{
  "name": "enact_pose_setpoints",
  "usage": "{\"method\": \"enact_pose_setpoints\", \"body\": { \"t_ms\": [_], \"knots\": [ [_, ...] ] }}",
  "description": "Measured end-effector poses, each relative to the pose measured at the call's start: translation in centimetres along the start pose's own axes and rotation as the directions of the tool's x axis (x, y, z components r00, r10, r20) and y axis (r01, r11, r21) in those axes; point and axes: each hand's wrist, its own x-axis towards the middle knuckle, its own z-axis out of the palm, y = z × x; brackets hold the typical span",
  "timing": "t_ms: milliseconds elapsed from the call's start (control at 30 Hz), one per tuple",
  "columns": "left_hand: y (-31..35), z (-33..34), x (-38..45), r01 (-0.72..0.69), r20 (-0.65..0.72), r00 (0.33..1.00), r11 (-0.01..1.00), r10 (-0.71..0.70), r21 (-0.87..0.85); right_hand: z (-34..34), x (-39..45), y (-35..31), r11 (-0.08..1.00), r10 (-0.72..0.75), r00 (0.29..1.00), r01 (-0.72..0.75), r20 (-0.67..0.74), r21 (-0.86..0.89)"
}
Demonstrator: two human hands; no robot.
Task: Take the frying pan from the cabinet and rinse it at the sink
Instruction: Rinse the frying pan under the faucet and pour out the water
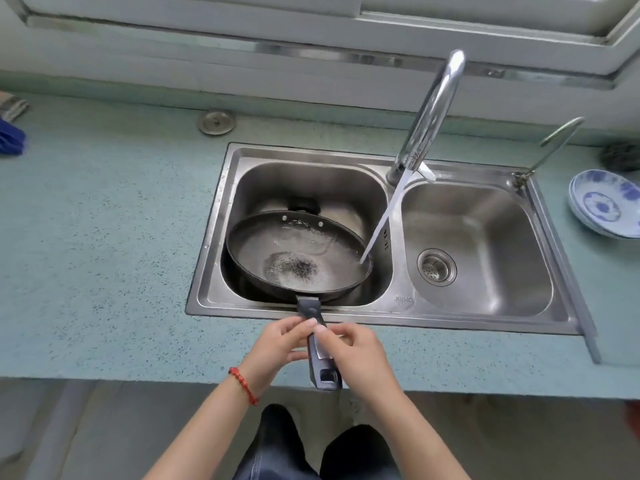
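Head view: frying pan [298, 254] out of cabinet, in left sink basin [308, 181] just beyond fingers. Left hand [277, 344] and right hand [353, 351] curled round handle [320, 351]. Faucet [429, 112] stream hits pan's right rim; water pooling inside. Rinse underway; swirl and emptying appear left.

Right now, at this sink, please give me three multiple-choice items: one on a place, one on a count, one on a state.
1. Where is the frying pan?
A. in the left basin
B. in the right basin
C. on the countertop

2. How many hands grip the pan handle?
A. none
B. one
C. two

3. What is the state of the faucet?
A. off
B. running into the pan
C. running into the right basin

Answers:
1 A, the pan sits in the left basin.
2 C, the left hand and the right hand both hold it.
3 B, the water stream lands at the pan's right edge.
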Motion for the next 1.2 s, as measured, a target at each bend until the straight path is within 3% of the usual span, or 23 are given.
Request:
{"method": "enact_pose_setpoints", "body": {
  "t_ms": [133, 333, 633, 1000, 1200],
  "knots": [
    [0.2, 0.4, 0.5, 0.043, 0.046, 0.998, 0.996, -0.039, -0.072, 1.1, -0.3, -1.2, 0.985, 0.088, 0.99, -0.104, 0.113, 0.141],
    [0.2, 1.3, 0.3, 0.018, 0.038, 0.999, 0.978, -0.01, -0.207, 1.6, -0.5, -1.5, 0.939, 0.053, 0.985, -0.104, 0.161, 0.327],
    [-0.2, 2.3, -1.2, -0.072, 0.081, 0.991, 0.934, 0.106, -0.35, 0.7, -2.1, -0.9, 0.949, -0.083, 0.986, 0.033, 0.146, 0.315],
    [-2.3, 4.4, -3.3, -0.132, 0.09, 0.983, 0.952, 0.162, -0.276, -1.1, -5.5, 2.6, 0.937, -0.25, 0.963, 0.213, 0.105, 0.276],
    [-2.4, 5.8, -3.6, -0.067, 0.064, 0.992, 0.87, 0.112, -0.488, -1.4, -6.4, 3.7, 0.91, -0.323, 0.944, 0.288, 0.072, 0.3]
  ]
}}
